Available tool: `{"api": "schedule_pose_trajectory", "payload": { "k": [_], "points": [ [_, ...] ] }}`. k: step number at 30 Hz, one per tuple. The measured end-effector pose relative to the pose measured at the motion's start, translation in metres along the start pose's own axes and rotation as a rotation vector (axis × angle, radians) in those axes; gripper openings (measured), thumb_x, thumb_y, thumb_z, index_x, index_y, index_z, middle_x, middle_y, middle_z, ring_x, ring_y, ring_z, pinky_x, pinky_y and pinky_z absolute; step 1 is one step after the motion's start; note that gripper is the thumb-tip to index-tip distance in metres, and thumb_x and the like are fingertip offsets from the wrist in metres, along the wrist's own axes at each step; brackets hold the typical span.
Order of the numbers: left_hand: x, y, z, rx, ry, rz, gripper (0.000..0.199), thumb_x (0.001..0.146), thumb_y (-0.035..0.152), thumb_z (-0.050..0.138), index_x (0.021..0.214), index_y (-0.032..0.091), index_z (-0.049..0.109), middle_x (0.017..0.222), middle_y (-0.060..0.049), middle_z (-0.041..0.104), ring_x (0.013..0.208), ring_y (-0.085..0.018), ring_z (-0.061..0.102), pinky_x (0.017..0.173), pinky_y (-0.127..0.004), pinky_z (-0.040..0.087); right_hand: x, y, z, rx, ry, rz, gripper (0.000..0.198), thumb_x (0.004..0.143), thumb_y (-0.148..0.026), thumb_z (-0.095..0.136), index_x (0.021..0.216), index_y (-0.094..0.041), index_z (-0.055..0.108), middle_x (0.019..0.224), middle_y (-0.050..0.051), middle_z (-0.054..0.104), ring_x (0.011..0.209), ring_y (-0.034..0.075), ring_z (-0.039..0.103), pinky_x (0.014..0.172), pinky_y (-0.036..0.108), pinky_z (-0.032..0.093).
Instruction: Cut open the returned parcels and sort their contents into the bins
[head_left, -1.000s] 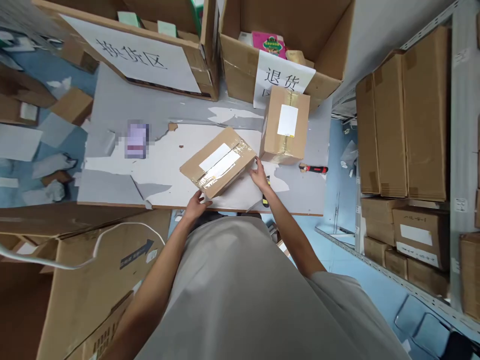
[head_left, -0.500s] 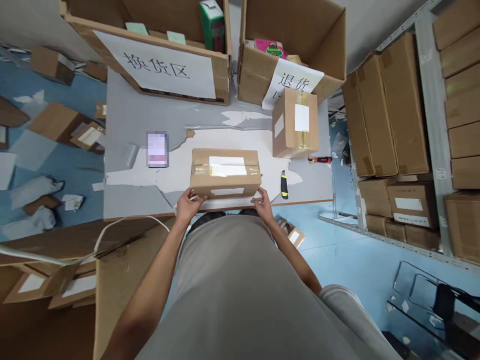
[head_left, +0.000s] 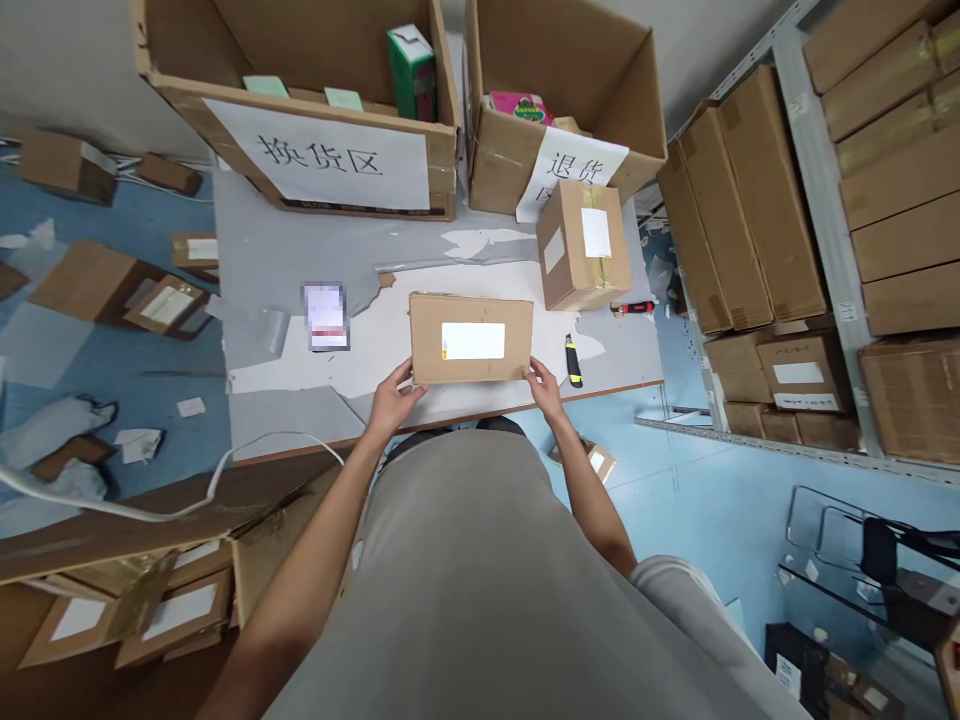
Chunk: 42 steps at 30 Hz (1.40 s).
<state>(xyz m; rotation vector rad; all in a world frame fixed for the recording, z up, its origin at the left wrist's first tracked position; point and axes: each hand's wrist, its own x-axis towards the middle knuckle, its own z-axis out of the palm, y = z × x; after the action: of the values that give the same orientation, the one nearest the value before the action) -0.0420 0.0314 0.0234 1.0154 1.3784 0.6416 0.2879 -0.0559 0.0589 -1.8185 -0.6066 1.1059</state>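
Observation:
Between my two hands is a brown cardboard box (head_left: 472, 362), with a plain side bearing a white label (head_left: 472, 341) turned up towards me. My left hand (head_left: 395, 397) grips its lower left corner, thumb on the near face. At the lower right corner my right hand (head_left: 543, 386) holds the other end with its fingertips. A yellow and black utility knife (head_left: 573, 361) lies to the right of the box. Behind the knife stands a taped carton (head_left: 583, 250). A phone-like item with a blurred screen (head_left: 326, 317) rests left of the box.
Two large open cartons with paper signs, one at the back left (head_left: 442, 190) and one at the back right (head_left: 499, 160), stand on the table. A red and black tool (head_left: 634, 308) lies near its right edge. A white cable (head_left: 217, 470) crosses at left. Shelves of boxes (head_left: 787, 200) stand right.
The box has been tipped, so its taped face no longer shows and a labelled side faces me. Both hands have moved slightly right with it. The view has shifted a little.

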Motion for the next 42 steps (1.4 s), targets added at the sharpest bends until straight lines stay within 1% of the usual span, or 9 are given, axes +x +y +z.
{"api": "schedule_pose_trajectory", "payload": {
  "k": [3, 7, 12, 17, 23, 29, 34, 38, 42],
  "points": [
    [0.004, -0.002, 0.003, 0.002, -0.026, -0.032, 0.095, 0.074, 0.026, 0.096, 0.166, 0.029, 0.072, 0.174, -0.014, 0.068, 0.164, -0.043, 0.062, 0.134, -0.06, 0.055, 0.001, 0.001, 0.006, 0.045, -0.022, 0.068, 0.039, 0.091, -0.039, 0.09, 0.127, -0.024, 0.087, 0.153, 0.011, 0.084, 0.148, 0.033, 0.074, 0.133, 0.051, 0.057],
    [0.008, 0.002, 0.007, 0.02, -0.022, -0.023, 0.09, 0.078, 0.023, 0.091, 0.166, 0.026, 0.072, 0.173, -0.016, 0.069, 0.166, -0.041, 0.061, 0.136, -0.059, 0.052, 0.01, -0.004, 0.011, 0.073, -0.05, 0.052, 0.042, 0.085, -0.037, 0.096, 0.124, -0.024, 0.088, 0.155, 0.009, 0.083, 0.164, 0.034, 0.064, 0.139, 0.05, 0.052],
    [0.0, 0.01, 0.02, 0.014, 0.097, -0.028, 0.093, 0.081, 0.018, 0.088, 0.172, 0.018, 0.065, 0.163, -0.021, 0.075, 0.161, -0.039, 0.067, 0.133, -0.055, 0.057, 0.017, -0.012, 0.003, 0.066, -0.069, 0.043, 0.048, 0.083, -0.043, 0.099, 0.126, -0.024, 0.088, 0.156, 0.01, 0.083, 0.166, 0.034, 0.063, 0.145, 0.056, 0.045],
    [-0.014, 0.032, 0.025, -0.003, 0.218, 0.145, 0.077, 0.092, 0.03, 0.086, 0.166, 0.015, 0.07, 0.15, -0.019, 0.083, 0.151, -0.036, 0.076, 0.133, -0.053, 0.059, 0.02, -0.03, -0.022, 0.085, -0.079, -0.077, 0.072, 0.09, -0.06, 0.095, 0.152, -0.026, 0.081, 0.174, 0.01, 0.071, 0.173, 0.034, 0.056, 0.15, 0.056, 0.036],
    [-0.008, 0.057, 0.025, 0.036, 0.204, 0.26, 0.061, 0.1, 0.051, 0.084, 0.149, 0.015, 0.082, 0.152, -0.017, 0.082, 0.148, -0.037, 0.077, 0.134, -0.053, 0.058, 0.043, -0.047, -0.035, 0.068, -0.16, -0.154, 0.095, 0.096, -0.075, 0.086, 0.173, -0.023, 0.066, 0.183, 0.012, 0.061, 0.178, 0.034, 0.05, 0.151, 0.053, 0.035],
    [0.008, 0.019, 0.035, -0.033, 0.216, 0.115, 0.065, 0.107, 0.057, 0.07, 0.158, 0.017, 0.075, 0.166, -0.021, 0.073, 0.162, -0.037, 0.066, 0.136, -0.056, 0.053, 0.069, -0.009, -0.035, 0.003, -0.167, -0.062, 0.095, 0.1, -0.076, 0.074, 0.176, -0.021, 0.062, 0.188, 0.014, 0.053, 0.178, 0.033, 0.049, 0.149, 0.053, 0.037],
    [0.011, -0.015, 0.041, 0.059, 0.187, -0.006, 0.076, 0.082, 0.028, 0.075, 0.157, 0.017, 0.075, 0.168, -0.022, 0.072, 0.16, -0.041, 0.066, 0.135, -0.06, 0.053, 0.074, 0.026, -0.035, -0.104, -0.148, 0.088, 0.081, 0.094, -0.048, 0.077, 0.168, -0.019, 0.069, 0.181, 0.018, 0.063, 0.167, 0.034, 0.063, 0.143, 0.058, 0.045],
    [0.01, -0.019, 0.049, 0.101, 0.192, -0.072, 0.07, 0.07, 0.027, 0.077, 0.139, 0.015, 0.084, 0.15, -0.019, 0.082, 0.15, -0.044, 0.072, 0.131, -0.061, 0.057, 0.067, 0.04, -0.029, -0.119, -0.202, 0.106, 0.074, 0.083, -0.041, 0.085, 0.155, -0.021, 0.081, 0.167, 0.016, 0.075, 0.162, 0.038, 0.067, 0.139, 0.066, 0.048],
    [0.009, -0.003, 0.048, 0.071, 0.247, 0.011, 0.046, 0.074, 0.032, 0.079, 0.117, 0.02, 0.089, 0.156, -0.015, 0.08, 0.152, -0.041, 0.069, 0.131, -0.055, 0.057, 0.064, 0.034, -0.034, -0.107, -0.213, 0.056, 0.065, 0.085, -0.051, 0.088, 0.144, -0.023, 0.087, 0.178, 0.011, 0.067, 0.17, 0.037, 0.058, 0.145, 0.059, 0.041]
  ]
}}
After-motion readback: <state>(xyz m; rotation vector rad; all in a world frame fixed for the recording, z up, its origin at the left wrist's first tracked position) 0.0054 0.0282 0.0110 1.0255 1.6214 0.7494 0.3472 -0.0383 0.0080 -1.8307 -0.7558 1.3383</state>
